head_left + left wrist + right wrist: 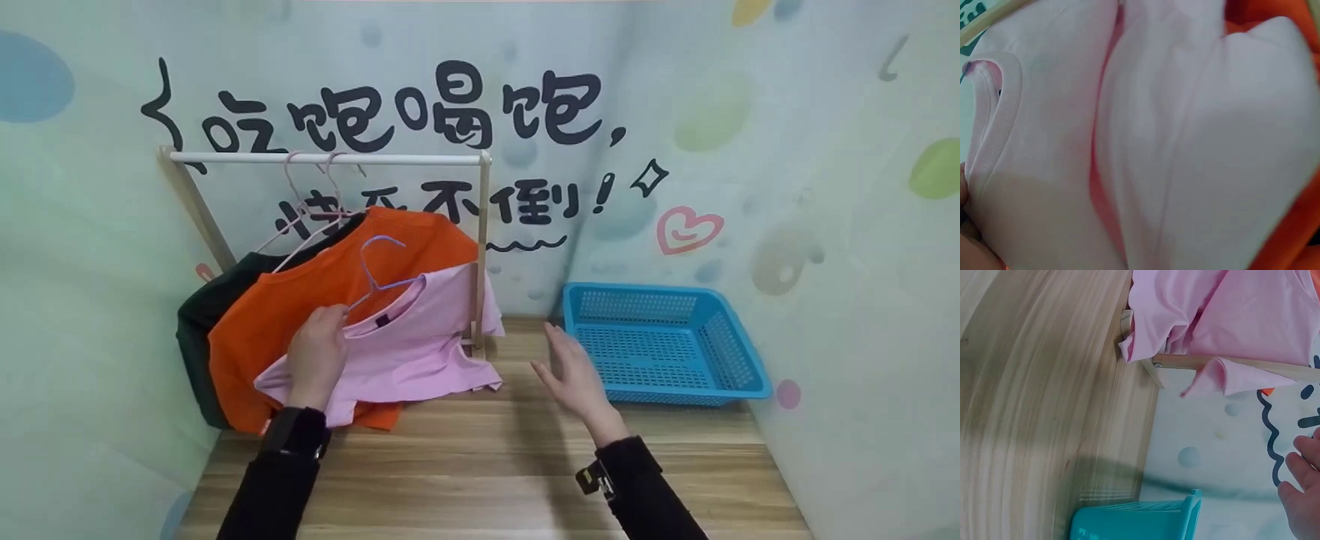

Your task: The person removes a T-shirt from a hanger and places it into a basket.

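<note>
A pink T-shirt hangs on a thin bluish-purple hanger, whose hook stands free in front of the orange garment. My left hand grips the shirt and hanger at the shoulder beside the collar. In the left wrist view, pink cloth fills most of the picture, with a few fingertips at the left edge near the neckline. My right hand is held above the table beside the basket, fingers extended and holding nothing. Part of that hand shows in the right wrist view.
A small rack with a white rail and wooden posts stands at the back left. An orange garment and a dark green one hang from it on pink hangers. A blue basket sits at right on the wooden table.
</note>
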Demonstrator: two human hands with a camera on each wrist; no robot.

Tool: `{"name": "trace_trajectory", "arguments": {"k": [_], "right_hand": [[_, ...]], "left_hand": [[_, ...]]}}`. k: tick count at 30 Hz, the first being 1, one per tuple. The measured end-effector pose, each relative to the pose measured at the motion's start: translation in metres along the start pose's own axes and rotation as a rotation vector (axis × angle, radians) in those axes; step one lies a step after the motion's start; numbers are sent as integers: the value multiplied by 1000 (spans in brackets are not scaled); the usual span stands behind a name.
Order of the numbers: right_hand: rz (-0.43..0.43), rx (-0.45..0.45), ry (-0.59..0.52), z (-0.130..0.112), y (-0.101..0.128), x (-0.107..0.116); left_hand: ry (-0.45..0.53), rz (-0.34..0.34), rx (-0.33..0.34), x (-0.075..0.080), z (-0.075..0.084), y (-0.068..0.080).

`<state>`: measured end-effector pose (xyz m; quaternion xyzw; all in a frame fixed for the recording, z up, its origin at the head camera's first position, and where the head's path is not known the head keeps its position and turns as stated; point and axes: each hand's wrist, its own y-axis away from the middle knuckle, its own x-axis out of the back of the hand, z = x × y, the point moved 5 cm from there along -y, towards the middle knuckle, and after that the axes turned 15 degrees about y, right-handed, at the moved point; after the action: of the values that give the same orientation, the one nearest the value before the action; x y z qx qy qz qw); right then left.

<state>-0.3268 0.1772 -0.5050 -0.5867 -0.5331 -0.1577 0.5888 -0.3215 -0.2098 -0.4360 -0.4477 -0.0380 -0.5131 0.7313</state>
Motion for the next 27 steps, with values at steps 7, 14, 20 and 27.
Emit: {"name": "trace_trajectory", "arguments": {"k": [7,14,20,27], "right_hand": [[0,113,-5,-9,6,-12],[5,142,4,-17,11,-19],[55,151,-12,-22,10,-12],[107,168,-27,-25,9,-3]], "left_hand": [[4,16,-121,2,-21,33],[26,14,-318,-2,-23,60],[79,2,-459,-4,-1,67],[185,3,-453,-7,25,61]]}}
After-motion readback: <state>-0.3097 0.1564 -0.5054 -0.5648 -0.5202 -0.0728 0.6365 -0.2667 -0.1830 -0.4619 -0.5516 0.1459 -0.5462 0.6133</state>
